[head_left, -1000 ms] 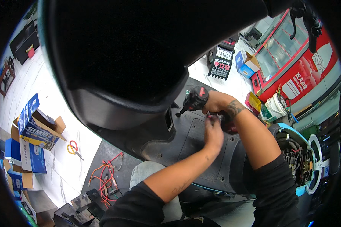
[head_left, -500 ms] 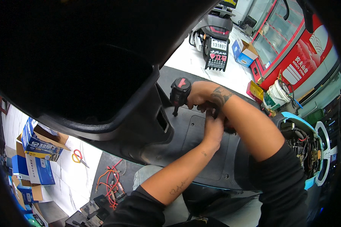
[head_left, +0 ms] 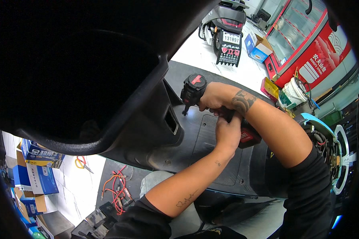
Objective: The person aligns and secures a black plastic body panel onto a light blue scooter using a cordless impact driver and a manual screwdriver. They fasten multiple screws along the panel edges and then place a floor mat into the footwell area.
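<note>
My right hand (head_left: 216,96) is wrapped round the grip of a black cordless impact driver (head_left: 194,88) with a red mark on its back end. The driver's nose points down at the black scooter footboard (head_left: 217,159), and a small patch of light falls beside the tip. Whether the bit touches a screw there, I cannot tell. My left hand (head_left: 228,133) is closed against the lower grip, just above the red-and-black battery (head_left: 249,138), its fingertips partly hidden by the driver and my right wrist. A rectangular cover panel with screw holes lies in the footboard beneath both hands.
The scooter's dark front body (head_left: 119,147) rises at the left. On the floor are red-handled scissors (head_left: 83,164), tangled red wires (head_left: 115,189) and blue boxes (head_left: 44,177). A parked scooter (head_left: 229,32), a red display fridge (head_left: 307,55) and a white bucket (head_left: 293,95) stand beyond.
The driver and both hands have shifted slightly right in the view, and the driver's battery has come into sight. The light patch now shows near the tip. My view has also moved slightly.
</note>
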